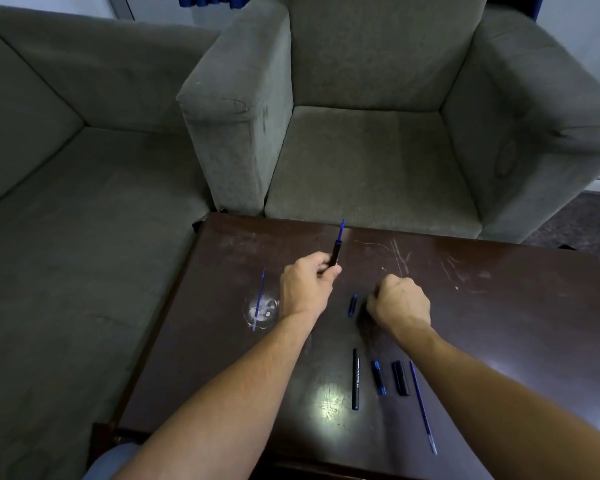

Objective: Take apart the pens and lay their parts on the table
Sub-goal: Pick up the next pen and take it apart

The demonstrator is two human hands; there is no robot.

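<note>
Black pen barrel [334, 255] gripped by left hand [305, 284], right hand [399, 301] fisted, contents hidden

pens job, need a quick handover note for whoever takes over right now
Left hand: shut on a black pen barrel, blue refill sticking out of its top, held above the table.
Right hand: closed low at the table; what it holds is hidden. Small blue piece lies beside it.
Done: long barrel, blue-tipped piece, black cap and refill laid near; another refill far left.
Left: strip the held barrel.
</note>
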